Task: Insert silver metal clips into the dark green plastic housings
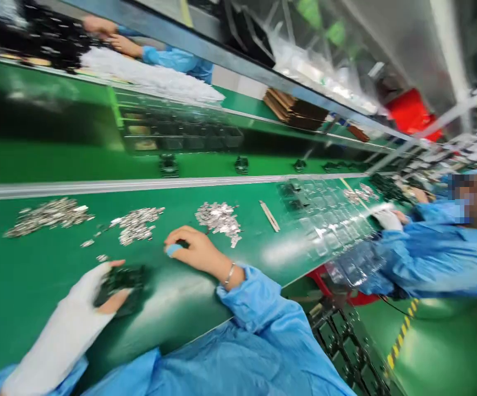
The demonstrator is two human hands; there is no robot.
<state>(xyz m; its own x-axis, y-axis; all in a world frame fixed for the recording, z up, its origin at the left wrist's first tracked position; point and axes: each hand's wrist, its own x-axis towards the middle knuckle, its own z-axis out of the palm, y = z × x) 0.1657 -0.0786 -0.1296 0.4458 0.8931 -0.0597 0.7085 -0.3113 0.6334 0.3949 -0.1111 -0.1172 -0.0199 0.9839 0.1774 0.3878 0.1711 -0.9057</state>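
My left hand [77,305], in a white glove with bare fingertips, is closed around a black plastic part [130,283] just above the green bench. The part's finer shape is blurred. To its right, my right hand [191,248] is curled, thumb and fingers drawn together, with a blue cover on one fingertip. Whatever may lie between those fingertips is too small to make out. Beyond the hands lie a pile of small metal pieces [137,224], a second metal pile [219,219] and a wider metal heap [50,215] at left. A few loose pieces [102,258] lie near my left hand.
Tweezers [269,216] and clear plastic trays [324,220] lie on the right. Several black parts [241,165] sit on the green strip [205,168] behind a metal rail [139,186]. A co-worker's blue sleeve [440,242] is at right; another person's hands [125,45] work across the bench.
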